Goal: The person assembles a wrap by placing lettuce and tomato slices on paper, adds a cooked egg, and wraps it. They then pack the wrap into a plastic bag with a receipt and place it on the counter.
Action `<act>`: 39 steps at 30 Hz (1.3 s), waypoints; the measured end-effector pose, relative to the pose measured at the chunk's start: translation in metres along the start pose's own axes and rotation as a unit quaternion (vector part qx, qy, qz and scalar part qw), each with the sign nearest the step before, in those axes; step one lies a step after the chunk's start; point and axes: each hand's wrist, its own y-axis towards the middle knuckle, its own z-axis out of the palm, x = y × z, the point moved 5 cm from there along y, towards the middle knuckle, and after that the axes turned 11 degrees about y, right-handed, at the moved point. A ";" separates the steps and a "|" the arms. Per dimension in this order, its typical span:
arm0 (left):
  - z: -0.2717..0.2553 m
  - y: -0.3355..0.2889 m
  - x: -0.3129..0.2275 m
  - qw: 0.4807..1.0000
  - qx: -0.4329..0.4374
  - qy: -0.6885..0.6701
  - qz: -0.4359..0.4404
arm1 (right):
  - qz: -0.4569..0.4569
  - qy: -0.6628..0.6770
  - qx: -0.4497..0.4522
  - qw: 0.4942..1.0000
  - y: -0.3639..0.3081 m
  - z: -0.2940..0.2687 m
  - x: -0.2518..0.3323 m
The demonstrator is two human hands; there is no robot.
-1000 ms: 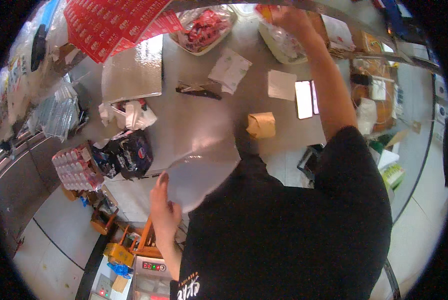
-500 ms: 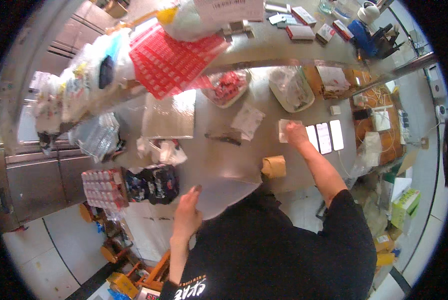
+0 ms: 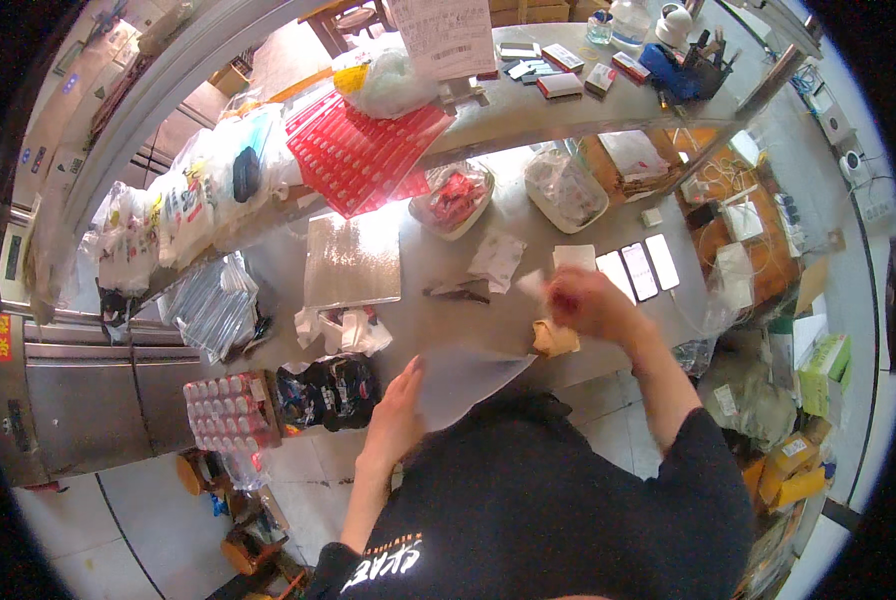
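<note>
My left hand is closed on the left edge of a whitish translucent bag or sheet, which lies at the table's near edge in front of my body. My right hand, blurred by motion, hovers over the right part of the table. A small white slip sticks out to the left from its fingers. Just behind that hand lies a pale square stack of slips. A folded brown paper packet lies just below the right hand.
Phones lie side by side at the right. Farther back stand two white tubs with wrapped contents. A silvery insulated sheet, a crumpled white packet and black packs are to the left. A shelf spans the table.
My right hand has come off the square stack and moved toward me with a small white slip at its fingers. My left hand stays on the translucent bag or sheet. The view has shifted.
</note>
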 end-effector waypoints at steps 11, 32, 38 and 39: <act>-0.005 0.014 -0.016 0.999 0.037 -0.017 0.028 | 0.149 -0.145 0.179 0.962 0.013 0.176 0.056; 0.014 -0.028 0.049 0.968 -0.230 0.020 0.103 | 0.330 -0.266 -0.055 0.904 -0.164 0.139 -0.133; 0.131 -0.036 0.108 0.950 -0.078 0.109 0.282 | 0.424 -0.223 -0.222 0.850 -0.256 0.167 -0.062; 0.155 -0.036 0.118 0.956 -0.013 0.085 0.282 | 0.455 -0.201 -0.249 0.831 -0.285 0.182 -0.048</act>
